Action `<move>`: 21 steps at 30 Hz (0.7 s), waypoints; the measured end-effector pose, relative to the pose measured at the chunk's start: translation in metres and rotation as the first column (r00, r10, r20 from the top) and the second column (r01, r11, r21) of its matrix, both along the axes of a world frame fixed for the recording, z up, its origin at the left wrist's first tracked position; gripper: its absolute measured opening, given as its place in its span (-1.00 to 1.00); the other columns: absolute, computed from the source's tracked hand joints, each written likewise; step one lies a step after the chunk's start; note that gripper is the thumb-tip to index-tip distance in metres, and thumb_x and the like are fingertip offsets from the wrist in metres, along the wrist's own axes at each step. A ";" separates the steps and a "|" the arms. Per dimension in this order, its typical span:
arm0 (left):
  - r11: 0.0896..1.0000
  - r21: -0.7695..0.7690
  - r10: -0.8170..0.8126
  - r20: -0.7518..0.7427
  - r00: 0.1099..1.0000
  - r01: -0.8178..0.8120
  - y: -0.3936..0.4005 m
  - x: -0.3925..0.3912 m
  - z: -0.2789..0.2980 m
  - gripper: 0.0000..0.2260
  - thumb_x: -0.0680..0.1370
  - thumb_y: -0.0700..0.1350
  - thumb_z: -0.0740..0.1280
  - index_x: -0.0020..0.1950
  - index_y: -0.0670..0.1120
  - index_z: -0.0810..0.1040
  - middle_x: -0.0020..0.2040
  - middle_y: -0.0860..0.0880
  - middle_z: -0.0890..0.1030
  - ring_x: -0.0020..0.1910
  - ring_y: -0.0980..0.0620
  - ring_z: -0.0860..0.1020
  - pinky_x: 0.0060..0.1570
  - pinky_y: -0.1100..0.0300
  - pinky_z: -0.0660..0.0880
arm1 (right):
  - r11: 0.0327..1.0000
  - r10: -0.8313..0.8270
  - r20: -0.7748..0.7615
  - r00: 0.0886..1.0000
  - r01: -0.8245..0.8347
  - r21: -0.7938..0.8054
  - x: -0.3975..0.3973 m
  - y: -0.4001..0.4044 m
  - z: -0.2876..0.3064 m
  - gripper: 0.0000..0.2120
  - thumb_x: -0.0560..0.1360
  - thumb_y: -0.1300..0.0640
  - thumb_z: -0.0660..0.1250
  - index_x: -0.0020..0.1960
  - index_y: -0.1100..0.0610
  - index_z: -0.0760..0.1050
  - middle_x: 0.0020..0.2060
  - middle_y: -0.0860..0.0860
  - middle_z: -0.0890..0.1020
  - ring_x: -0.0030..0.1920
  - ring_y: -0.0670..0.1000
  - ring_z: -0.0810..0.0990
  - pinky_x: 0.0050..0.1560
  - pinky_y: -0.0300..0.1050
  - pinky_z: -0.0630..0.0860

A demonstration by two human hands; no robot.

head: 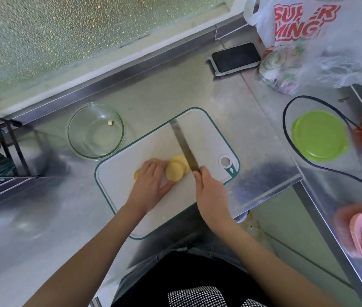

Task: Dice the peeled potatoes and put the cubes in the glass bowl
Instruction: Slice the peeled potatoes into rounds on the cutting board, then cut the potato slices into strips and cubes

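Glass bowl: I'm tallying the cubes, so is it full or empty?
Nearly empty: the glass bowl holds one small pale piece, and bare glass shows elsewhere.

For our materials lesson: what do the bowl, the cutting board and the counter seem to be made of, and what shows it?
Bowl: clear glass; the counter shows through its wall.
Cutting board: probably plastic, matte white with a teal rim and a moulded hanging hole.
Counter: likely stainless steel, grey, with dull blurred reflections.
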State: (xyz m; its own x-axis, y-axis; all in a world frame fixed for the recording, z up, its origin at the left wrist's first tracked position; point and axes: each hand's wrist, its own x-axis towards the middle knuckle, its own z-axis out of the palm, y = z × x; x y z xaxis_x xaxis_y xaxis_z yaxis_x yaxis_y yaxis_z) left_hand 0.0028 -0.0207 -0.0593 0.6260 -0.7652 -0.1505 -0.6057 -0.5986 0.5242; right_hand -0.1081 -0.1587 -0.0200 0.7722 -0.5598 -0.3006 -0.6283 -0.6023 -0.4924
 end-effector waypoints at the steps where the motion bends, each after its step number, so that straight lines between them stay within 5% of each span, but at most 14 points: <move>1: 1.000 0.006 -0.001 -0.010 1.000 0.001 -0.001 0.000 0.001 -0.51 0.50 0.15 0.21 0.26 -0.19 0.43 0.12 -0.13 0.54 0.12 -0.09 0.43 0.16 -0.05 0.42 | 0.998 -0.040 0.005 0.999 0.040 0.046 0.002 -0.003 0.002 -0.65 0.61 -0.10 -0.05 0.13 0.11 0.35 -0.24 0.15 0.61 -0.23 0.20 0.58 -0.19 0.10 0.54; 10: 0.990 0.009 0.141 -0.038 0.989 -0.140 -0.013 -0.007 0.003 -0.51 0.39 0.00 0.46 0.23 -0.19 0.46 0.12 -0.14 0.53 0.14 -0.13 0.44 0.18 0.06 0.35 | 0.998 0.032 -0.107 0.994 -0.026 0.051 0.003 -0.011 0.008 -0.66 0.63 -0.08 -0.03 0.19 0.10 0.36 -0.15 0.10 0.60 -0.15 0.14 0.59 -0.07 0.02 0.56; 17: 0.965 -0.144 0.216 -0.046 0.975 -0.221 -0.002 0.007 0.013 -0.53 0.35 -0.06 0.48 0.18 -0.21 0.47 0.09 -0.12 0.52 0.09 0.00 0.39 0.11 0.24 0.31 | 0.977 -0.145 -0.033 0.989 0.148 0.155 -0.001 -0.016 0.005 -0.71 0.62 -0.06 0.02 0.11 0.10 0.39 -0.21 -0.01 0.51 -0.18 0.10 0.57 -0.15 0.01 0.55; 21: 0.972 -0.114 0.191 -0.123 0.974 -0.205 -0.018 0.029 0.016 -0.50 0.33 -0.13 0.51 0.21 -0.21 0.45 0.11 -0.14 0.50 0.09 -0.06 0.42 0.10 0.16 0.38 | 0.956 -0.205 -0.011 0.979 0.203 0.210 -0.002 -0.021 0.002 -0.81 0.61 -0.05 0.05 -0.03 0.04 0.34 -0.20 0.00 0.52 -0.22 0.02 0.53 -0.34 -0.28 0.37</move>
State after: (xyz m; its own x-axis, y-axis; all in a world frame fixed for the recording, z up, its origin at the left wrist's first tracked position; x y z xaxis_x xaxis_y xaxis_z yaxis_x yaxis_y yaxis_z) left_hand 0.0318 -0.0383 -0.0433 0.7520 -0.6445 -0.1380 -0.4157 -0.6263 0.6595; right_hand -0.1101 -0.1796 -0.0184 0.6521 -0.6314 -0.4197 -0.7209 -0.3448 -0.6012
